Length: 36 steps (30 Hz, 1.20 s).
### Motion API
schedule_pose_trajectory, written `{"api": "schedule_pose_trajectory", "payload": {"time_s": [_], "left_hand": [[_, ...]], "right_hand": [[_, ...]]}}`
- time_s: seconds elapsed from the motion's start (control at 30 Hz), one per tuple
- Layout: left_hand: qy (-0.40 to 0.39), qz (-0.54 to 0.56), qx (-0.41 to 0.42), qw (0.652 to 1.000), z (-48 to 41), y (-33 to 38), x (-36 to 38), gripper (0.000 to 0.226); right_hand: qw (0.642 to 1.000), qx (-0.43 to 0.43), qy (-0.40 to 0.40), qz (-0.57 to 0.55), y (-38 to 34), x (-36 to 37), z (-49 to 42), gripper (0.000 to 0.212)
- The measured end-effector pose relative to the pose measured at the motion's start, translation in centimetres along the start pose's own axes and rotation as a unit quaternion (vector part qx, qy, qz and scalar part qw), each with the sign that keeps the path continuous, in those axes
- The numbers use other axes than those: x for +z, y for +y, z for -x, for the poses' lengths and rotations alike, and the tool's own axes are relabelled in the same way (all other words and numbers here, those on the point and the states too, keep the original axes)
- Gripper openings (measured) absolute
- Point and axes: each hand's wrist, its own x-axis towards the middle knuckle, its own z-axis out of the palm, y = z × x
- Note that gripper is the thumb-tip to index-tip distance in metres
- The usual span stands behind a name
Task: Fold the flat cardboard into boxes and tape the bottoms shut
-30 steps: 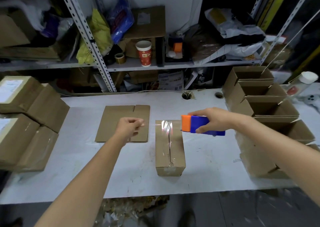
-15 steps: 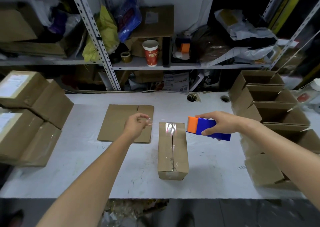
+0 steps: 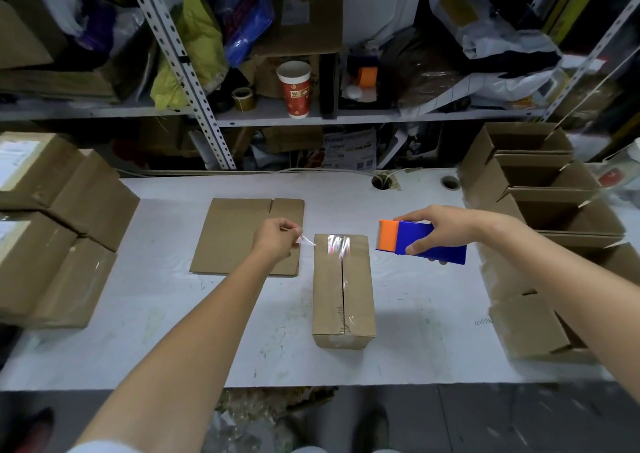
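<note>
Shifted since before: left hand [image 3: 273,241], now pinching a clear tape scrap [image 3: 306,240], possibly joined to the box corner. White table [image 3: 173,314]; flat brown cardboard sheet [image 3: 235,234], far left; taped brown cardboard box [image 3: 343,290], centre; blue-and-orange tape dispenser [image 3: 420,241], gripped by right hand [image 3: 440,227], right of box.

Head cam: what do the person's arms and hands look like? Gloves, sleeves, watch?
No gloves, rings or watch: left hand and right hand are bare, as are both forearms. A white sleeve edge shows on the left arm at the frame's bottom; no sleeve in view on the right.
</note>
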Motion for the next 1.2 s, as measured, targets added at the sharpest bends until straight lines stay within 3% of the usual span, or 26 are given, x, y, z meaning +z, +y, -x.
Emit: {"api": "schedule_pose_trajectory", "payload": {"time_s": [0.27,0.37,0.47,0.5,0.6,0.7,1.07,1.2], "left_hand": [[0.039,-0.045,-0.01,0.998,-0.4,-1.4,2.1,0.023],[0.019,-0.049,-0.042,0.998,0.5,-1.6,3.7,0.013],[0.009,-0.083,-0.059,0.995,1.1,-1.2,3.8,0.047],[0.015,-0.07,-0.059,0.996,1.0,-1.1,3.7,0.048],[-0.027,0.01,-0.039,0.999,1.9,-1.2,3.8,0.036],[-0.069,-0.024,0.003,0.997,2.8,-1.7,4.4,0.03],[-0.037,-0.05,0.026,0.998,3.0,-1.8,4.5,0.014],[-0.049,-0.049,0.044,0.997,2.8,-1.8,5.1,0.008]], "right_hand": [[1.0,0.026,-0.014,-0.006,-0.5,0.7,-2.0,0.062],[0.999,0.026,-0.015,-0.023,-0.7,1.5,-2.6,0.061],[0.999,0.025,-0.012,-0.017,-0.6,1.6,-2.5,0.062],[1.0,0.024,-0.01,-0.017,-0.6,1.7,-2.5,0.062],[1.0,0.016,-0.006,-0.022,-0.5,2.1,-2.7,0.061],[0.999,0.016,-0.013,-0.028,-0.2,2.5,-2.7,0.061],[0.998,0.054,-0.035,-0.012,4.9,1.0,0.0,0.069],[0.997,0.078,-0.004,-0.018,6.6,1.6,0.7,0.064]]}}
